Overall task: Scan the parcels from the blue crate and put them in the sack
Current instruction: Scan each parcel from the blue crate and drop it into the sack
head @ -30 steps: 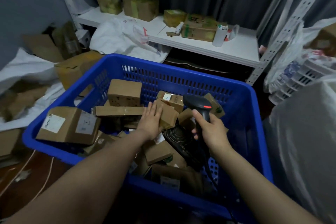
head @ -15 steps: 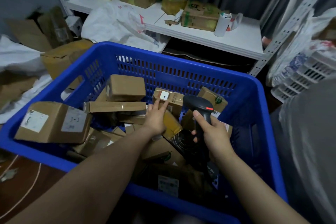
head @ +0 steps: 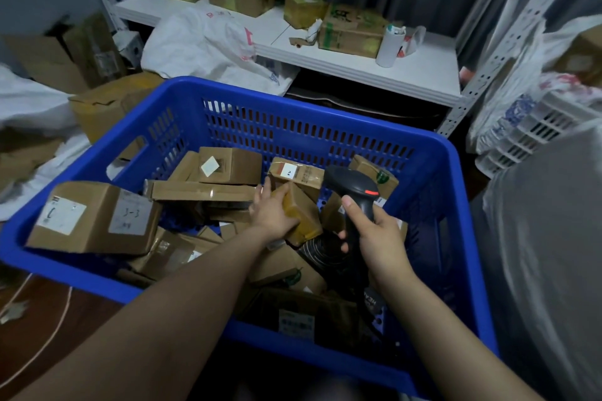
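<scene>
Left hand (head: 272,213) grips a small parcel (head: 301,215) in the crate (head: 433,192); right hand (head: 379,238) clasps the scanner (head: 355,187).

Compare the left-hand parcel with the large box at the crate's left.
The held parcel is smaller than the large box. The left hand grips the held parcel; the large box lies untouched. The large box shows white labels, the held parcel none. Both are brown cardboard.

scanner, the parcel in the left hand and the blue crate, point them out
scanner (head: 353,181), head view, on its black head
parcel (head: 303,213), head view, middle of its upper face
blue crate (head: 309,114), head view, on the far rim
</scene>
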